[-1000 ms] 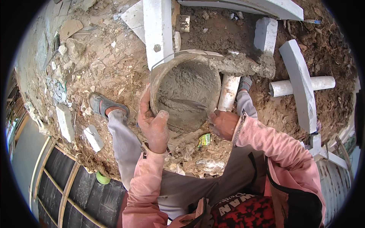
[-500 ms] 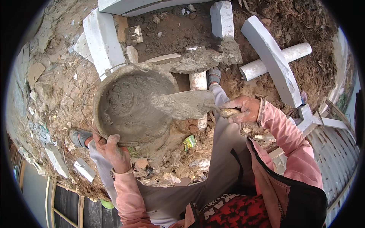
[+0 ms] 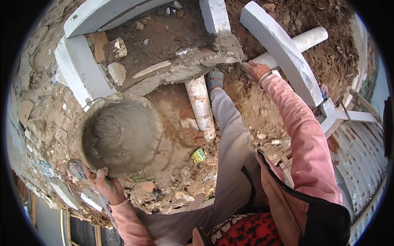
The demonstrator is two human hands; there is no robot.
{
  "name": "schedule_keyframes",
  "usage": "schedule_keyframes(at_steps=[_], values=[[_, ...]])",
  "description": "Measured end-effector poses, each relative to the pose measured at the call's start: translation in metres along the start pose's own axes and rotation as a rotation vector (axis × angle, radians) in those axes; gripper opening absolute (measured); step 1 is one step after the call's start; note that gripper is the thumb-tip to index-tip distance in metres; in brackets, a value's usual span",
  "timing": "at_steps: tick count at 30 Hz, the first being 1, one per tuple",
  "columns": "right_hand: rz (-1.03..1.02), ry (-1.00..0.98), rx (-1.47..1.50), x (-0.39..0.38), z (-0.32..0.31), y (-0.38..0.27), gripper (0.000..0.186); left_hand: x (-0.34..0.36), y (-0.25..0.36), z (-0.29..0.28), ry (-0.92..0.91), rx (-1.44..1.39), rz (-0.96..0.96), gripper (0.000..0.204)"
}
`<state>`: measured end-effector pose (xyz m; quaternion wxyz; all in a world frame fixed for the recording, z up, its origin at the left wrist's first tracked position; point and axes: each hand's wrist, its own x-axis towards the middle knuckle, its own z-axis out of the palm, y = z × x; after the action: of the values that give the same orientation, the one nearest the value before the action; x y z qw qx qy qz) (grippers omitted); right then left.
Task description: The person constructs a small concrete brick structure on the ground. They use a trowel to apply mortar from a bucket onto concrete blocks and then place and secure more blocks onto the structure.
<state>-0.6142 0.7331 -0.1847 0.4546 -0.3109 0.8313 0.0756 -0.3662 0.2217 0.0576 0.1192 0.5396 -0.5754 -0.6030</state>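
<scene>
My left hand grips the near rim of a round bucket of wet grey mortar, thumb over the edge. Farther off to the right, my right hand is closed on a trowel; its handle is mostly hidden by my fingers. The blade shows nearly edge-on against the right end of a rough mortar bed. Above that end stands a white block, with mortar packed around its foot.
A white pipe comes out under the mortar bed. Another pipe lies beneath a long white block at the right. More white blocks stand at the left. A corrugated metal sheet lies at the lower right.
My right hand has moved with the trowel from beside the bucket, away to the mortar bed. The blade carried mortar before and now lies along the bed's end. My left hand stays on the rim.
</scene>
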Motion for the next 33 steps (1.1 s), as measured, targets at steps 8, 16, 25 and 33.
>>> schedule_keyframes(at_steps=[8,16,25,33], values=[[0.071,0.181,-0.092,-0.020,0.033,0.064,0.051,-0.007,0.001,0.012,-0.069,0.006,-0.033,0.068],[0.132,0.282,0.060,-0.041,0.067,0.077,0.052,-0.006,-0.001,0.015,-0.082,0.052,-0.021,0.068],[0.179,0.477,0.240,-0.059,0.109,0.064,0.057,-0.004,-0.003,0.019,-0.101,0.062,-0.029,0.069],[0.191,0.439,0.382,-0.068,0.139,0.052,0.051,-0.002,0.001,0.032,-0.103,0.151,-0.030,0.072]])
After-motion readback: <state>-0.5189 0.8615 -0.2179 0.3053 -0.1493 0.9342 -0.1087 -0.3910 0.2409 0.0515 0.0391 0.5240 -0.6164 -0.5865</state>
